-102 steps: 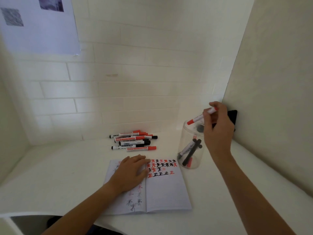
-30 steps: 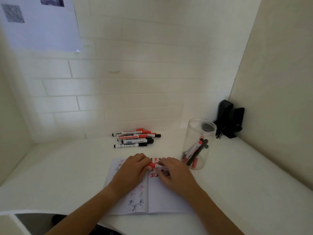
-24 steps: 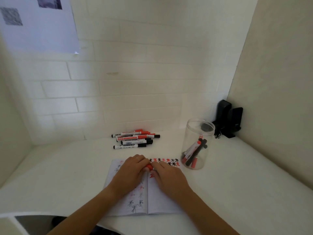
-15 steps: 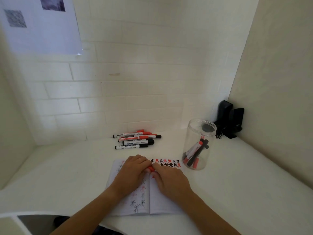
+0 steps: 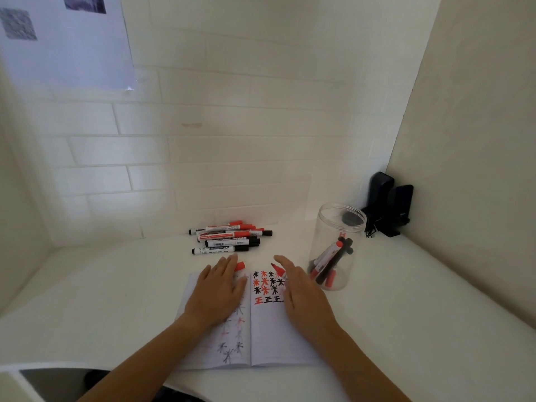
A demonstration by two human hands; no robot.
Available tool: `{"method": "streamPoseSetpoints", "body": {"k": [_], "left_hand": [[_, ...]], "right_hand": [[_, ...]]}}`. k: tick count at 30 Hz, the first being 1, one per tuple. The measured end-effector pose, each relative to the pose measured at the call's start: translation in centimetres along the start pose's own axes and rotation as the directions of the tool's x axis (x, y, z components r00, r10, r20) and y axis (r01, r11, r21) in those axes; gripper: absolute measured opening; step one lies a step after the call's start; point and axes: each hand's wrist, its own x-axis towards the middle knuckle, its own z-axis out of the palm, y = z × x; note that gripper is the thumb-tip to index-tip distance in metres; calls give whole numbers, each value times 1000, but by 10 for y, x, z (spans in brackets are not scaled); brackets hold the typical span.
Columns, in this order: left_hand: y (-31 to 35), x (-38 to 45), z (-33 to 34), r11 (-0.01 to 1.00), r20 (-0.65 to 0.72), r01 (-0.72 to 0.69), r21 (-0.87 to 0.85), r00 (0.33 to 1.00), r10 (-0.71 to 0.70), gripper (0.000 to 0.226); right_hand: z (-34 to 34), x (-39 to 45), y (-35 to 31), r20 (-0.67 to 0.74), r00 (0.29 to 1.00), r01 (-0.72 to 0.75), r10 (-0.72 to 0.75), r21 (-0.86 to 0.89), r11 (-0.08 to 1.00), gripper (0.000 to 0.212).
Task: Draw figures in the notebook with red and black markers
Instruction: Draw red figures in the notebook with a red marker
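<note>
Head view, only cam.

- Notebook [image 5: 269, 335]: open flat on white desk [image 5: 406, 314], near front edge. R page carries rows of red and black star figs plus a line of box-like chars below; rest of R page blank. L page shows fainter figs toward spine.
- Left hand [image 5: 216, 294]: lies flat on L page, fingers straight and spread a little, pressing paper down. Red cap [image 5: 239, 266] shows at its fingertips; whether pinched or just lying under the fingers, cannot tell.
- Right hand [image 5: 301, 297]: over R page, fingers fairly straight. Red marker [image 5: 279, 270] pokes out from under them, bare tip pointing up-left above top row of figs. Grip itself hidden by back of hand; looks like a loose hold, cannot tell if pinched.
- Loose markers [image 5: 230, 237]: red and black mix, capped, heaped behind notebook, apart from it.
- Clear jar [image 5: 336, 248]: R of notebook, just beside right hand, no lid; few red and black markers leaning inside.
- Black device [image 5: 387, 204]: back R corner, w/ cord.
- Paper sheet [image 5: 63, 39]: on tiled wall, top L.

Step, judged: red marker just uncapped, drawing not yet begun. Next move calls for: settle a writing grip on barrel, park cap, bring tip to blank area after last char, L hand steadying page.
</note>
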Motion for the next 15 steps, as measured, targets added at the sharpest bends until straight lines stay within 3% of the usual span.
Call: {"method": "streamPoseSetpoints", "body": {"k": [3,6,9,12,15], "left_hand": [[-3,2,1,999,48,-12,47,999,10,67],[-3,2,1,998,33,-24,52,999,22,68],[-2,2,-1,999,0,-14,53,1000,14,72],[-1,-1,-1,998,-110,-37,58,993,43,73],[-1,-3,0,991,-263,-128,45,955,136,45]], "right_hand": [[-3,3,3,-53,998,26,-21,102,995,40],[-7,5,4,-153,984,-32,91,350,936,24],[-13,9,5,-34,953,-205,301,657,726,32],[-17,10,5,122,923,-312,364,791,526,46],[-16,8,2,156,927,-332,342,767,549,55]]}}
